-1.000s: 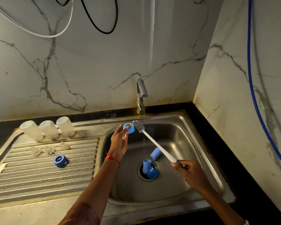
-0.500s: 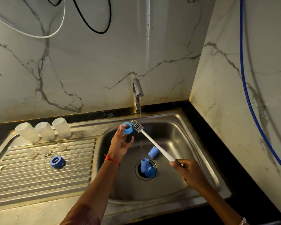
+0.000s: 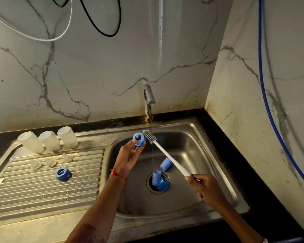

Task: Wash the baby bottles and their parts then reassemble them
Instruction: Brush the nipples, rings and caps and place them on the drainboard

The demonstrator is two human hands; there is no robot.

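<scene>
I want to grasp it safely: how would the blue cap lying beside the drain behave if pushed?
The blue cap lies on its side and looks tapered, so it would probably roll in a curve. It is close to the water stream, so it is likely wet and slippery. It is small, so probably light.

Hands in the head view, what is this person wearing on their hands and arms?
The left hand and right hand are bare, no gloves. A red thread band circles the left wrist. Forearms are unsleeved; a reddish patterned patch near the left elbow may be sleeve or marking.
</scene>
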